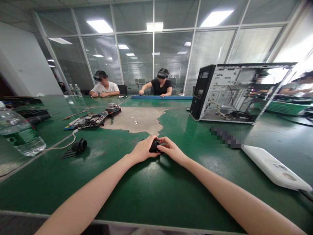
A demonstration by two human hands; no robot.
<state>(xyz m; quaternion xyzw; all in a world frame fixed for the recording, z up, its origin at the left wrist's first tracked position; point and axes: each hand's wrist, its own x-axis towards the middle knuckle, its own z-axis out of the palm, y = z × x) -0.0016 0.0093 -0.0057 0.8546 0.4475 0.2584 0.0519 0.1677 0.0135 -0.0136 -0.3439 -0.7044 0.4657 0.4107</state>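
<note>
Near the middle of the green table (146,182), my left hand (144,148) is wrapped round a small black object (154,146). From the right, my right hand (170,149) grips the same object with thumb and fingertips. Its exact form is partly hidden by my fingers. Beyond both hands lies a bare, greyish patch (137,119) in the green surface. To the left of my left hand, a black part with a round end and flat prongs (78,146) rests on the table.
At left stand a water bottle (22,130) and a circuit board (88,120) with a cable. An open computer case (227,94), a white power bank (274,166) and a green basket (286,107) are at right. Two people sit opposite; another is at far right.
</note>
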